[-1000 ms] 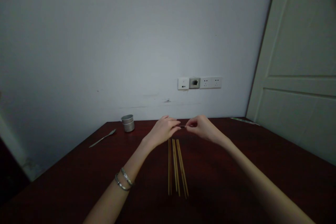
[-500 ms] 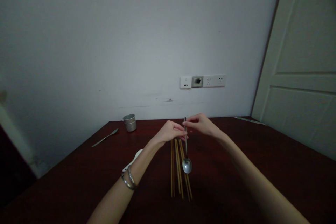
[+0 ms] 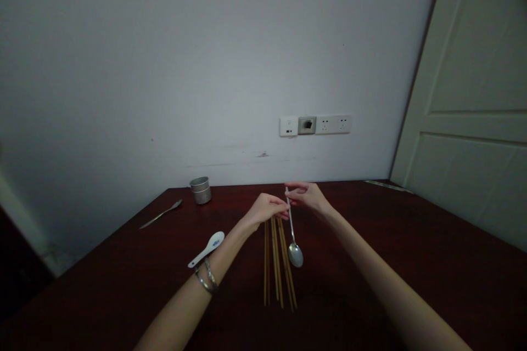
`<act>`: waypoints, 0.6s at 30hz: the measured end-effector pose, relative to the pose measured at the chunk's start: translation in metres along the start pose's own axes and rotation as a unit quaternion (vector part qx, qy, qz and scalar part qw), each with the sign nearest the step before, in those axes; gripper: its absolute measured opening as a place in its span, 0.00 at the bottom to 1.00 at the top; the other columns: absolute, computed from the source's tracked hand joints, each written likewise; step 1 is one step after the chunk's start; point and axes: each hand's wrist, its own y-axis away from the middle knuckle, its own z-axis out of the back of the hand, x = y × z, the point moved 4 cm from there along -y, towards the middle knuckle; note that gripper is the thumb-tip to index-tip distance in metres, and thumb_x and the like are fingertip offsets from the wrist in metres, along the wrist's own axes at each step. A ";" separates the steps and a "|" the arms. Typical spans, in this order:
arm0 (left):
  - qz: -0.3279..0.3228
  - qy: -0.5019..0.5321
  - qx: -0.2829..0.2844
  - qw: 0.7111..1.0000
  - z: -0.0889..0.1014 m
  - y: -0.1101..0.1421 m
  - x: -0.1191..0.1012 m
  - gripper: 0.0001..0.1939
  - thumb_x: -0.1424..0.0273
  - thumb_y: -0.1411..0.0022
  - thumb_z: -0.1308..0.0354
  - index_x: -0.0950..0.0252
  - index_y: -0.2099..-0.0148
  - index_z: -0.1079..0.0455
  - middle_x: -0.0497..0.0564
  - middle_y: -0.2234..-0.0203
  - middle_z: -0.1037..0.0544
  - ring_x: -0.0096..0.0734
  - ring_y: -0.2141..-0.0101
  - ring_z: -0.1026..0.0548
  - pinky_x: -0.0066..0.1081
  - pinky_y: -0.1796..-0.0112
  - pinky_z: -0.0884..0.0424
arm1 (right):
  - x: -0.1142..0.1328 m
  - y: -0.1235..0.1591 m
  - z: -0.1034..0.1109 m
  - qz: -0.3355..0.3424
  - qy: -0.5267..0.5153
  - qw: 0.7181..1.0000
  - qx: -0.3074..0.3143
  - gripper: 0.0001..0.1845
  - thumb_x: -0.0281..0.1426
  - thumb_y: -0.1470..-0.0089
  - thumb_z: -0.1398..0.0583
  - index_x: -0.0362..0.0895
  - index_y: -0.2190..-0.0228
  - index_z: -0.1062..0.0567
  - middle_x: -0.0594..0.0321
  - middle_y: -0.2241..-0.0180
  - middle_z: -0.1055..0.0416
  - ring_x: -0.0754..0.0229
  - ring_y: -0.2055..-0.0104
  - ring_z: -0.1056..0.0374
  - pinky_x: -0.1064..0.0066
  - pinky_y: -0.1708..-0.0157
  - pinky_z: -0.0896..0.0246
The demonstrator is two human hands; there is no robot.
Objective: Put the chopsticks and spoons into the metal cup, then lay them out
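A long-handled metal spoon [image 3: 295,255] hangs bowl down, its handle tilted slightly. My right hand [image 3: 307,196] pinches it near the handle's top end. My left hand [image 3: 267,208] has its fingertips closed on the handle a little lower down. Beneath and left of the spoon lie several wooden chopsticks [image 3: 276,263], side by side on the dark red table [image 3: 337,296]; my left hand covers their far ends. Beside my left wrist, which wears silver bangles, is a white soup spoon [image 3: 214,242] with a blue mark.
A grey metal cup [image 3: 201,192] stands at the table's back left, with a metal fork [image 3: 162,214] lying in front of it. Behind the table rises a wall with sockets [image 3: 325,124]. A thin flat strip [image 3: 389,186] lies at the back right corner.
The metal spoon's bowl has swung slightly to the right, so its handle leans more. My left forearm now uncovers more of the white soup spoon. The view has shifted a little.
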 end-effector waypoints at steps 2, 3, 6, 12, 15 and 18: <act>0.011 -0.027 -0.017 0.999 0.008 -0.002 0.006 0.14 0.63 0.50 0.42 0.71 0.67 0.29 0.56 0.74 0.23 0.29 0.76 0.25 0.26 0.72 0.33 | -0.011 -0.003 0.004 -0.021 -0.003 1.000 -0.022 0.20 0.27 0.66 0.33 0.36 0.66 0.27 0.66 0.84 0.30 0.71 0.84 0.37 0.79 0.81 0.37; 0.016 -0.037 -0.029 0.999 0.013 -0.004 0.008 0.15 0.62 0.49 0.43 0.71 0.66 0.29 0.56 0.73 0.23 0.28 0.76 0.25 0.25 0.73 0.34 | -0.018 -0.005 0.006 -0.032 -0.005 0.999 -0.033 0.18 0.25 0.66 0.33 0.36 0.68 0.26 0.66 0.84 0.31 0.71 0.84 0.37 0.80 0.82 0.38; 0.037 -0.048 -0.061 0.996 0.028 -0.008 0.017 0.17 0.59 0.46 0.47 0.71 0.65 0.31 0.57 0.72 0.23 0.28 0.76 0.25 0.23 0.75 0.36 | -0.041 -0.011 0.012 -0.075 -0.013 0.995 -0.058 0.14 0.22 0.67 0.34 0.36 0.72 0.26 0.65 0.84 0.30 0.71 0.84 0.37 0.80 0.83 0.38; 0.080 -0.048 -0.077 0.993 0.041 -0.015 0.035 0.17 0.59 0.44 0.50 0.70 0.68 0.32 0.56 0.74 0.23 0.27 0.78 0.25 0.21 0.79 0.39 | -0.080 -0.015 0.016 -0.159 0.016 0.985 -0.060 0.11 0.20 0.66 0.34 0.36 0.74 0.27 0.65 0.84 0.31 0.70 0.84 0.36 0.81 0.83 0.36; 0.080 -0.049 -0.079 0.992 0.043 -0.016 0.041 0.18 0.58 0.44 0.50 0.70 0.68 0.32 0.56 0.75 0.23 0.27 0.78 0.25 0.21 0.79 0.39 | -0.090 -0.014 0.015 -0.178 0.022 0.983 -0.042 0.12 0.20 0.67 0.34 0.35 0.74 0.27 0.66 0.84 0.31 0.70 0.83 0.35 0.80 0.82 0.35; 0.084 -0.052 -0.079 0.992 0.044 -0.018 0.045 0.19 0.57 0.44 0.50 0.70 0.68 0.33 0.56 0.75 0.23 0.27 0.78 0.25 0.20 0.80 0.40 | -0.096 -0.013 0.012 -0.189 0.026 0.981 -0.022 0.13 0.21 0.67 0.34 0.35 0.73 0.27 0.65 0.83 0.31 0.69 0.82 0.34 0.79 0.81 0.33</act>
